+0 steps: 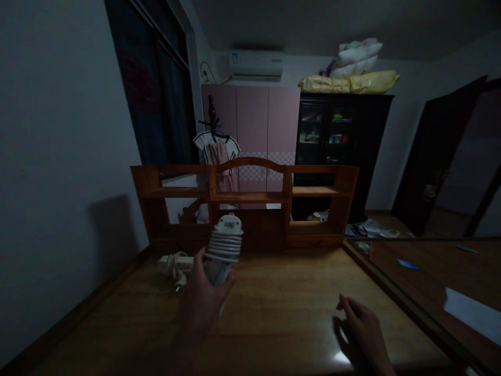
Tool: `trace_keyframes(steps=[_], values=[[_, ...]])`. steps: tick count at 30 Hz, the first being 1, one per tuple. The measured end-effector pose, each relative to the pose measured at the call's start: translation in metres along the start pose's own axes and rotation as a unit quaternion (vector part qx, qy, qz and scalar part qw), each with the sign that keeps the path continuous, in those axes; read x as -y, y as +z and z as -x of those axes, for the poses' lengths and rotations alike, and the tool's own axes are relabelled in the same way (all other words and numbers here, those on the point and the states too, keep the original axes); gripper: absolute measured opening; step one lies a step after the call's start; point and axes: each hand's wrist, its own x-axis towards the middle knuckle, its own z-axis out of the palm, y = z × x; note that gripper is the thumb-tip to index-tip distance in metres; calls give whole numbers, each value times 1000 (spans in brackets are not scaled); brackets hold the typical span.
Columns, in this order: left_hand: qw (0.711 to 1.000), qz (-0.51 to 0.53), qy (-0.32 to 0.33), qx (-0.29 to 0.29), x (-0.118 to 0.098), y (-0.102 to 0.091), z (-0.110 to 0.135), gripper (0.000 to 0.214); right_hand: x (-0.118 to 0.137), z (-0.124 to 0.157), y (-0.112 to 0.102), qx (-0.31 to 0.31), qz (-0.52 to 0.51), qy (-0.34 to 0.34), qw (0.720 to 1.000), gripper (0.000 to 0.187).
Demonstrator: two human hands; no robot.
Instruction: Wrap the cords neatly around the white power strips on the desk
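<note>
My left hand (203, 297) is closed around a white power strip (225, 245) with its cable wound in coils about it, held upright above the wooden desk (274, 308). A second cream power strip with a plug and cord (174, 263) lies on the desk just left of that hand. My right hand (362, 326) hovers low over the desk at the lower right, fingers loosely curled and apart, holding nothing.
A wooden shelf unit (246, 201) stands along the desk's back edge. A darker table (438, 277) with papers adjoins on the right. Behind are a pink wardrobe (254, 125), a dark glass cabinet (332, 136) topped with bedding, and an open door (438, 156).
</note>
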Motion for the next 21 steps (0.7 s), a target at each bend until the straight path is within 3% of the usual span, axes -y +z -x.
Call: trace_keyframes(steps=[4, 8, 11, 15, 18, 21], values=[[998, 28, 34, 53, -15, 27, 19, 40, 6, 2, -1, 13, -10, -12, 1000, 44], [992, 42, 62, 105, -21, 48, 30, 66, 11, 3, -1, 20, -9, -15, 1000, 49], [984, 29, 105, 142, -22, 55, 37, 70, 11, 3, -2, 27, -32, -12, 999, 49], [971, 38, 160, 176, -23, 50, 52, 70, 11, 5, 3, 67, -121, 42, 989, 48], [956, 51, 197, 213, -23, 45, 67, 73, 24, 11, 18, 140, -207, 69, 966, 47], [940, 56, 218, 255, -22, 44, 81, 75, 50, 23, 40, 238, -312, 74, 917, 44]])
